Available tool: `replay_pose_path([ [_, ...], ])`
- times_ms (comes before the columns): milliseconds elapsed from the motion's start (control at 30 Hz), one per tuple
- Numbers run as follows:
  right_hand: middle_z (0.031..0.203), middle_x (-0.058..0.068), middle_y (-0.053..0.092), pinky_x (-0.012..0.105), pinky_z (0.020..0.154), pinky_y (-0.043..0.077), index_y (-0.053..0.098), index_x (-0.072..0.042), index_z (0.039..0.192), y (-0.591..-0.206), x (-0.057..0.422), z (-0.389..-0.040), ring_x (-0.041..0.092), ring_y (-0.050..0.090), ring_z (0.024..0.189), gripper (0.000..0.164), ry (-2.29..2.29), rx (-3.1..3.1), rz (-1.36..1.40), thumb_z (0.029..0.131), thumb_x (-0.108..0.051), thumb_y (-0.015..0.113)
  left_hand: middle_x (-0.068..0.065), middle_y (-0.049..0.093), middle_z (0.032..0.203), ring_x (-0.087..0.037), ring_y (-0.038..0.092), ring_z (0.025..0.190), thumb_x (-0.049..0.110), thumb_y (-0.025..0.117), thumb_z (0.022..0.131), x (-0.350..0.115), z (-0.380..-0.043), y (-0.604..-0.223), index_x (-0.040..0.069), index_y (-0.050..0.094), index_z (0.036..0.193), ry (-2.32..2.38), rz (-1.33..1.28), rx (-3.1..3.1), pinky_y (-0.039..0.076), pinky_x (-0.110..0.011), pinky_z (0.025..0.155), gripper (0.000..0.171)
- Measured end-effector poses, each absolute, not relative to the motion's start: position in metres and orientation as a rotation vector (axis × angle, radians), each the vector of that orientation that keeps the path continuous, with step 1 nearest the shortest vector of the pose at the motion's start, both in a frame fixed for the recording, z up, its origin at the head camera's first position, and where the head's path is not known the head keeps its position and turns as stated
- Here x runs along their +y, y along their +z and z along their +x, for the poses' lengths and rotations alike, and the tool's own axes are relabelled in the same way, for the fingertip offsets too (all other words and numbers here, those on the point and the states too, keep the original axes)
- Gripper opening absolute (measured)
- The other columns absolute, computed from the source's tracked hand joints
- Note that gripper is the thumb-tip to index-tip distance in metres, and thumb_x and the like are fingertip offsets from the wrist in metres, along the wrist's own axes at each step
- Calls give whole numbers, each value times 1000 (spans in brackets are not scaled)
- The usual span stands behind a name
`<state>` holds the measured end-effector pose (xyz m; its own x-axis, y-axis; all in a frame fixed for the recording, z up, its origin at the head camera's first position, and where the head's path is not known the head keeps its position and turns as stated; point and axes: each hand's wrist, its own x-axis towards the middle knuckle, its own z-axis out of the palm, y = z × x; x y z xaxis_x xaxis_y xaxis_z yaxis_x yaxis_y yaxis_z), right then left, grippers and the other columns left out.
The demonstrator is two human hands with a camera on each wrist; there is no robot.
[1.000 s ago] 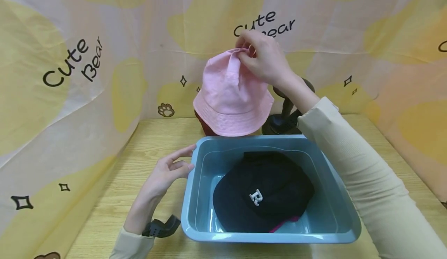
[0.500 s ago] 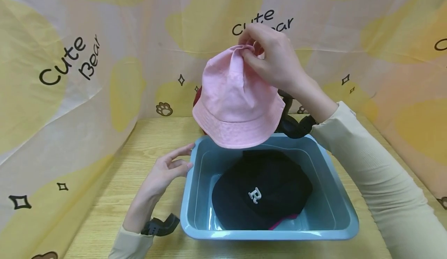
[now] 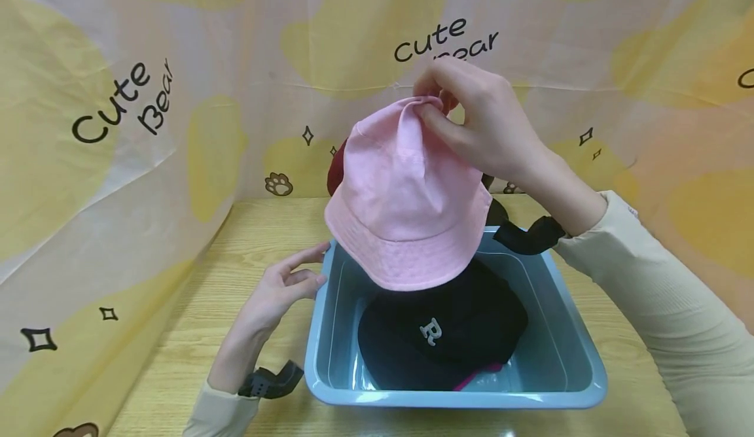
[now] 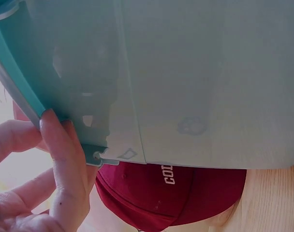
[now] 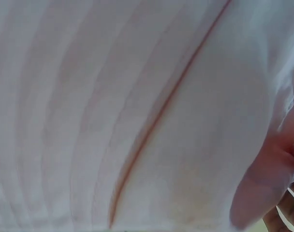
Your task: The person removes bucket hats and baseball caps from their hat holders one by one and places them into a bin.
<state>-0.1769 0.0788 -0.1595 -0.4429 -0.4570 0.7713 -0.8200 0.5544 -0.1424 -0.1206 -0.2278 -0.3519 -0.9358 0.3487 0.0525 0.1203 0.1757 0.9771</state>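
Observation:
In the head view, my right hand (image 3: 480,120) pinches the crown of a pink bucket hat (image 3: 412,195). The hat hangs brim down over the back left part of a light-blue plastic tub (image 3: 565,352). Its pale fabric (image 5: 185,121) fills most of the right wrist view. Inside the tub lies a black cap (image 3: 442,332) with a white letter R, partly behind the pink brim. My left hand (image 3: 288,286) touches the tub's left rim from outside. In the left wrist view its fingers (image 4: 65,159) reach the rim beside the tub wall (image 4: 185,87).
Behind the tub stands a dark red cap (image 4: 156,193), mostly hidden by the pink hat in the head view. A black stand (image 3: 497,213) shows behind the hat. The wooden table (image 3: 265,227) meets a patterned cloth backdrop (image 3: 235,51).
My right hand has moved the pink bucket hat right, down and nearer, from behind the tub to above it. The brim now hides part of the black cap. My left hand stays at the rim.

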Motion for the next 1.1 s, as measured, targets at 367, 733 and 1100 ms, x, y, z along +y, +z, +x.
replay_pose_path([
  [367,90,6,61,16,75,43,61,-3,94,-163,95,-146,11,55,83,6,618,-2173,1074,89,-6,64,-14,51,130,-10,68,84,13,62,93,-226,-120,-350,9,43,144,1828,459,2277,54,-31,84,54],
  [733,86,2,62,13,72,42,62,-6,92,-177,105,-126,7,53,79,8,547,-2171,1101,86,-5,67,-15,51,129,-11,69,84,15,62,93,-227,-118,-351,11,46,143,1823,443,2289,51,-35,87,53],
  [1100,81,1,62,23,56,46,66,-11,88,-197,106,-112,10,54,71,11,336,-2101,1178,81,-5,71,-19,56,126,-15,71,85,16,62,93,-224,-117,-352,11,45,142,1821,456,2287,49,-40,89,53],
])
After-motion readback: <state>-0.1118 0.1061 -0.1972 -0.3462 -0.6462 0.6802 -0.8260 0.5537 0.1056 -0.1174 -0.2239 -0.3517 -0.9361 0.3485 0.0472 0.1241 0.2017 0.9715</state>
